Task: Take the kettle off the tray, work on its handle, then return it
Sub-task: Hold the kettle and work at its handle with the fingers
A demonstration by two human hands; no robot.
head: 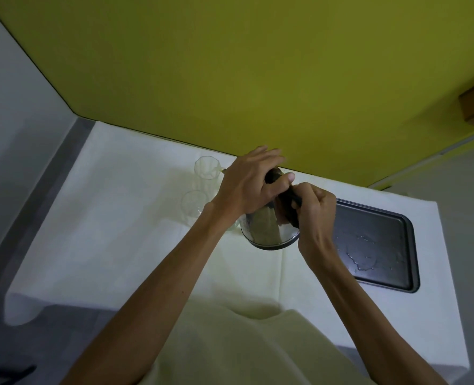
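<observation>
Kettle: shiny steel kettle with a black base (pixel 269 232), centre of the frame, standing on the white-covered bench (pixel 119 245), off the tray.
Handle: black kettle handle (pixel 288 207), mostly hidden by fingers.
Left hand (pixel 247 187): curled over the kettle's top, gripping the handle's upper end.
Right hand (pixel 313 209): closed around the handle's lower part.
Tray: dark rectangular metal tray (pixel 383 245), right of the kettle (wet patches on it).
Glasses: two clear drinking glasses (pixel 206 168), left of the kettle.
</observation>
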